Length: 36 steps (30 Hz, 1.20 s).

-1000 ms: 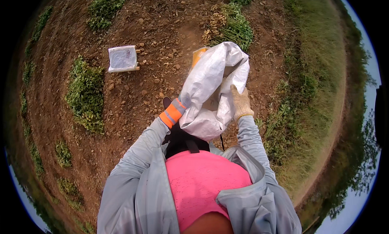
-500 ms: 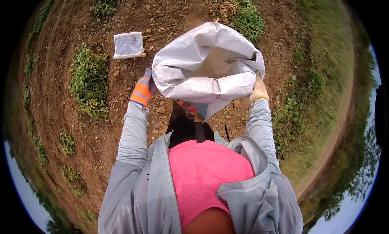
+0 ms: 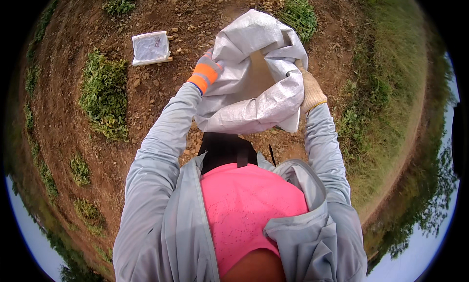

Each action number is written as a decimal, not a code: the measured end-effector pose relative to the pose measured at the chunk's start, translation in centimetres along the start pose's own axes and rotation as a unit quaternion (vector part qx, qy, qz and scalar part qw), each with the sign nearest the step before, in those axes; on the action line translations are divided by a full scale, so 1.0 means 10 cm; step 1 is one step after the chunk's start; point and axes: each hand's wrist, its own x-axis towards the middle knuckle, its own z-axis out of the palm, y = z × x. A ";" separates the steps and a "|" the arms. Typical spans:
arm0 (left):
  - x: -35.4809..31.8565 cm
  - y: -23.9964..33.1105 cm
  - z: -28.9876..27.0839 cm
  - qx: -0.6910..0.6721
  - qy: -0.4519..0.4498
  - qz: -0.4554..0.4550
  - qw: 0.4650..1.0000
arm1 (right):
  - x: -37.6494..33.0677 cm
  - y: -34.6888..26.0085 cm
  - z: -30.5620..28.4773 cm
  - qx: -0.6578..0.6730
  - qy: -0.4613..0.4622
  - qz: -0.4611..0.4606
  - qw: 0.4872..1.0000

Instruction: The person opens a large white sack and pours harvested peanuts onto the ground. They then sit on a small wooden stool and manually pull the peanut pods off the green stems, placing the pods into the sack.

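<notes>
A large white woven sack [image 3: 259,110] hangs in front of me with its wide mouth upward and its rim rolled outward. Inside it a tan inner wall shows, and its lower part is hidden. My left hand [image 3: 207,72], in a grey and orange glove, is closed on the left side of the rim, its fingertips partly behind the cloth. On the right side, my right hand [image 3: 311,89] in a cream knit glove grips the folded edge, with some fingers hidden by the fabric.
Brown stony soil [image 3: 161,11] surrounds me. A white sheet-covered tray or frame [image 3: 150,48] lies ahead on the left. Piles of green uprooted plants lie at left [image 3: 103,96] and far right [image 3: 297,16]. Grass [image 3: 386,101] borders the right side.
My left hand has moved right and up, from the sack's outer side onto its rim. The sack's mouth has narrowed sideways and tilted. My right hand has shifted slightly upward.
</notes>
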 end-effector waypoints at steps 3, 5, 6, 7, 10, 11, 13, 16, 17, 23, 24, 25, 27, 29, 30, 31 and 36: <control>-0.14 -0.14 -0.13 -0.166 -0.145 -0.035 0.975 | -0.12 -0.28 -0.25 0.060 0.047 0.068 0.995; -0.36 0.04 -0.35 -0.175 -0.204 -0.078 0.960 | -0.07 -0.14 -0.67 -0.140 0.063 -0.045 0.987; -0.40 0.12 -0.51 -0.141 -0.251 -0.106 0.952 | -0.03 -0.04 -0.95 -0.316 0.087 -0.120 0.937; -0.44 0.16 -0.65 -0.105 -0.296 -0.134 0.940 | 0.03 0.08 -1.16 -0.481 0.102 -0.199 0.848; -0.53 0.04 -0.82 -0.131 -0.321 -0.098 0.933 | 0.17 0.09 -1.28 -0.050 0.099 0.020 0.994; -0.51 -0.03 -0.88 -0.119 -0.340 -0.108 0.927 | 0.24 0.17 -1.34 -0.133 0.090 -0.039 0.986; -0.48 -0.06 -0.95 -0.132 -0.356 -0.145 0.914 | 0.34 0.13 -1.34 -0.318 0.089 -0.137 0.934; -0.47 -0.10 -0.91 -0.191 -0.272 -0.170 0.928 | 0.32 -0.12 -0.93 -0.132 0.156 -0.079 0.976; -0.48 -0.08 -0.84 -0.217 -0.229 -0.171 0.934 | 0.25 -0.16 -0.83 0.016 0.177 -0.027 0.984; -0.67 0.00 -0.54 -0.241 -0.195 -0.160 0.937 | -0.23 -0.01 -0.27 0.147 0.086 0.078 0.982; -0.69 -0.07 -0.47 -0.233 -0.196 -0.166 0.938 | -0.33 -0.08 -0.07 0.068 0.083 0.088 0.990; -0.73 -0.12 -0.41 -0.227 -0.199 -0.174 0.937 | -0.38 -0.15 0.13 -0.011 0.077 0.094 0.993; -0.84 -0.19 -0.22 -0.244 -0.218 -0.183 0.927 | -0.24 0.09 0.38 -0.008 0.167 0.112 0.980; -1.00 -0.07 -0.14 -0.320 -0.256 -0.165 0.897 | -0.05 0.32 0.41 -0.005 0.184 0.159 0.970; -1.08 0.11 -0.16 -0.348 -0.281 -0.132 0.884 | 0.13 0.73 0.33 0.034 0.185 0.167 0.968; -1.11 0.10 -0.20 -0.343 -0.280 -0.122 0.888 | 0.23 0.90 0.33 0.115 0.145 0.174 0.967; -1.08 -0.06 -0.77 -0.349 -0.301 -0.092 0.883 | 0.22 0.66 0.59 0.175 0.076 0.221 0.956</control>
